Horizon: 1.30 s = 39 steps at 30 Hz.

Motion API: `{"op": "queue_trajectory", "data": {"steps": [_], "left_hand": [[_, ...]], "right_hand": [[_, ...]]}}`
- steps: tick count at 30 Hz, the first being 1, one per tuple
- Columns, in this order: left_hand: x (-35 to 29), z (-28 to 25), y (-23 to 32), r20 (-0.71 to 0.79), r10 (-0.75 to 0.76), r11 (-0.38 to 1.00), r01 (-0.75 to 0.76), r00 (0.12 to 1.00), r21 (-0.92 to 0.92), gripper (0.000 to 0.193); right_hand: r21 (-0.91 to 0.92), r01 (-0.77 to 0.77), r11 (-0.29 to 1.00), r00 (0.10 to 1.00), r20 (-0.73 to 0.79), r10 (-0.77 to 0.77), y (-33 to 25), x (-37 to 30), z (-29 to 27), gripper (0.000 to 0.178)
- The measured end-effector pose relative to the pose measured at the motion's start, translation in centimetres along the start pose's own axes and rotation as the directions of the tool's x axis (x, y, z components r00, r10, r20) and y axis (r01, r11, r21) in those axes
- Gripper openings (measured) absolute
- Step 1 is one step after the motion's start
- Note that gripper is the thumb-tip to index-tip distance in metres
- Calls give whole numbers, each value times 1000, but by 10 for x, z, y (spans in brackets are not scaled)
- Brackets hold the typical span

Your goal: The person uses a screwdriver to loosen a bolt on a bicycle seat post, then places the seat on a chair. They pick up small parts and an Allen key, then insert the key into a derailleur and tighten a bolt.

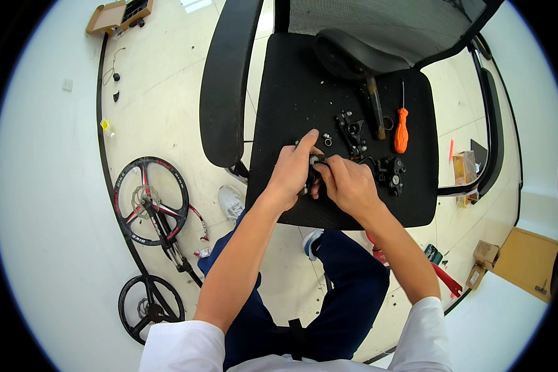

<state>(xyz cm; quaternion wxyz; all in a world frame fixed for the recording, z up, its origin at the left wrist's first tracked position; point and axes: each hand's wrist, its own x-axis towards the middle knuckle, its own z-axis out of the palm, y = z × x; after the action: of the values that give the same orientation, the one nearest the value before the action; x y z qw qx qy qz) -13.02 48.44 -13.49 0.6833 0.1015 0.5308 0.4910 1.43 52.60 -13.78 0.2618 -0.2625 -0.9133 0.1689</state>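
Over the front of the black chair seat [291, 102], my left hand [291, 170] is closed round a small black metal bicycle part [311, 177], mostly hidden by the fingers. My right hand [352, 186] meets it there, thumb and forefinger pinching a thin dark rod [321, 162] against the part; the rod's kind is hard to make out. Just beyond lie small silver metal fittings [327, 140] and a black bicycle brake caliper [353, 132]. To the right of my right hand rests another black caliper-like part [391, 175].
A bicycle saddle [356, 53] with a rusty seatpost [374, 102], a ring [388, 123] and an orange screwdriver [401, 131] lie farther back on the seat. Chair armrests [226, 87] flank it. Bicycle wheels [181, 192] stand at left, cardboard boxes [487, 253] at right.
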Motion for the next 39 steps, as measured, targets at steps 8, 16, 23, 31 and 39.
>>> {"op": "queue_trajectory", "data": {"steps": [8,16,23,31,39], "left_hand": [[7,-8,-10,-14,-33,995,32,999,-93,54],[-9,-6,2,167,-372,925,380,913,-21,66],[-14,-13,16,214,-125,968,166,969,-186,57],[-11,-5,12,106,289,954,-295,951,52,56],[-13,0,8,-3,390,905,-383,921,183,50]], "right_hand": [[35,153,988,988,-25,-152,15,7,12,17],[-115,500,858,859,192,-474,33,21,-15,29],[-17,-138,990,990,17,138,7,23,-35,37],[864,-449,226,510,40,859,-1,-3,-33,27],[879,-472,66,533,224,816,-6,31,-27,24]]}}
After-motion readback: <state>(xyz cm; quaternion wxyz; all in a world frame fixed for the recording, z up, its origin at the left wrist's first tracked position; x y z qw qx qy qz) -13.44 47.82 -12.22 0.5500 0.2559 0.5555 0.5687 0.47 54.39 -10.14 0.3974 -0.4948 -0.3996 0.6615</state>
